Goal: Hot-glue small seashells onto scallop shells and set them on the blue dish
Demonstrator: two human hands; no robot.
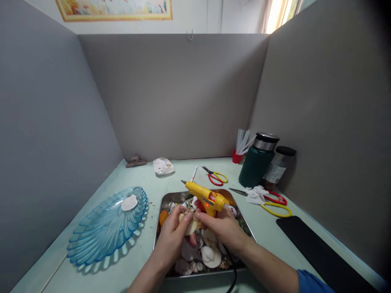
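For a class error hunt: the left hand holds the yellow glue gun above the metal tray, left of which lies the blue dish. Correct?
The hand is wrong: in the head view, the right hand holds the yellow glue gun above the metal tray, left of which lies the blue dish.

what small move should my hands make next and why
I'd probably let the left hand keep the pale shell and ease the right fingertips off it. Both hands' fingers are at the shell, while the right hand also holds the yellow glue gun, its nozzle pointing away from the shell.
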